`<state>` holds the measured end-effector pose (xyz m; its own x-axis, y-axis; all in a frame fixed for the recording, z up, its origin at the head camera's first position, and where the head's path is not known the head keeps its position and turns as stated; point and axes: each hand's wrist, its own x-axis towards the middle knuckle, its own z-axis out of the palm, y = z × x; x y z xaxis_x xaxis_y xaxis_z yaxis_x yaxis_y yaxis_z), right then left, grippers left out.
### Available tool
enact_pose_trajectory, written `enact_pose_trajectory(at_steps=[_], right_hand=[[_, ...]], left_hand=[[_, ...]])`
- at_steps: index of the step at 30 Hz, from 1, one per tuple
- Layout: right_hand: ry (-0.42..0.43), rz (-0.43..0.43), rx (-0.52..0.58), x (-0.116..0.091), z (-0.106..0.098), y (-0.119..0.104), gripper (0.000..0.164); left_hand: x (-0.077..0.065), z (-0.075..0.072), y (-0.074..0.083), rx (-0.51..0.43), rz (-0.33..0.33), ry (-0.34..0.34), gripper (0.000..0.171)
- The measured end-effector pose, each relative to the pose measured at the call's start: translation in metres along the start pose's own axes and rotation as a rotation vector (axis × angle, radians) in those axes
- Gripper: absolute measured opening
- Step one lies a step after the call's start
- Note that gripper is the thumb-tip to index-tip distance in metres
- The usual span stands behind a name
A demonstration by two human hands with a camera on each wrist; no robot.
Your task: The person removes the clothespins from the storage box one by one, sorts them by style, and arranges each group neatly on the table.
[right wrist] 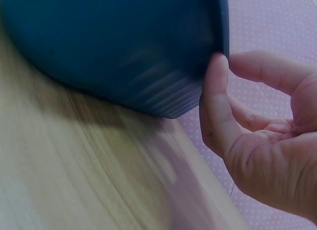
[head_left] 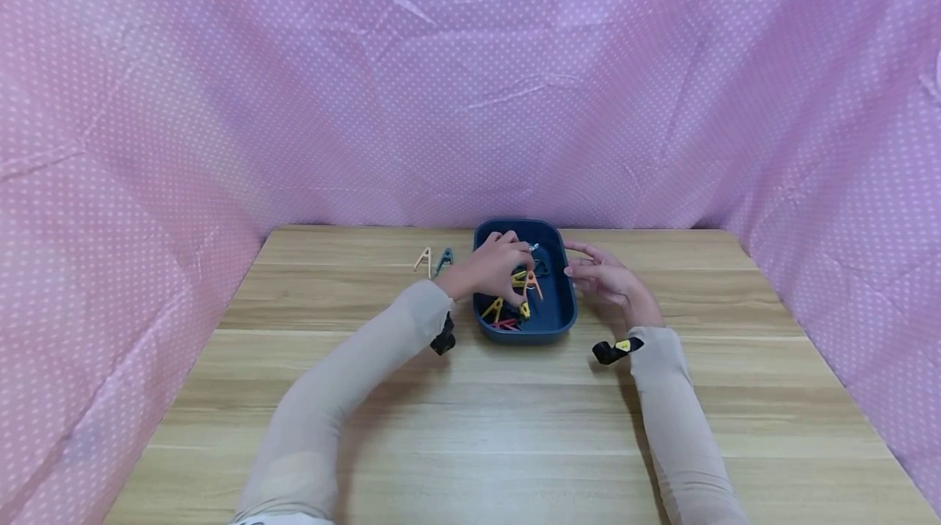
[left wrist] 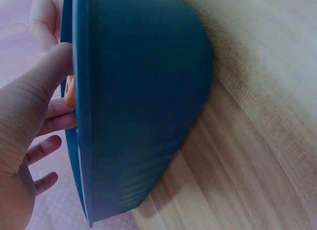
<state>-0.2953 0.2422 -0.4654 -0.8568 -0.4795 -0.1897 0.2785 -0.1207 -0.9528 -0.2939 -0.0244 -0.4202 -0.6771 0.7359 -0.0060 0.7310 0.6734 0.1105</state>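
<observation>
Closest to me on the head feed, the left sleeve and the right sleeve reach across the tabletop, each with a black wrist camera at its cuff. Beyond them I see the dark blue bin, standing close to the tabletop's far edge, a little right of midway between the far corners. Towards its near end lie a red clip and a yellow clip; farther in, an orange clip sits beside the left hand. That hand dips over the bin's left rim, thumb and fingers spread around the clips, but I can't tell whether it grips one. I have the right hand with its fingers loosely extended, fingertips touching the rim on the right side. Left of the bin, near the far edge, a peach clip and a blue-green clip lie side by side. Past the far edge hangs a pink dotted curtain.
</observation>
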Motion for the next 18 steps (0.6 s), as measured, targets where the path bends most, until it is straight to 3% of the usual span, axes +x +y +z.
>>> enact_pose_trajectory(at_steps=[12, 18], right_hand=[[0.006, 0.003, 0.001, 0.001, 0.002, -0.001, 0.067], [0.022, 0.011, -0.015, 0.0, 0.003, -0.002, 0.067]], left_hand=[[-0.022, -0.013, -0.014, -0.122, -0.014, 0.06, 0.05], [-0.034, -0.021, -0.024, -0.164, -0.063, 0.087, 0.052]])
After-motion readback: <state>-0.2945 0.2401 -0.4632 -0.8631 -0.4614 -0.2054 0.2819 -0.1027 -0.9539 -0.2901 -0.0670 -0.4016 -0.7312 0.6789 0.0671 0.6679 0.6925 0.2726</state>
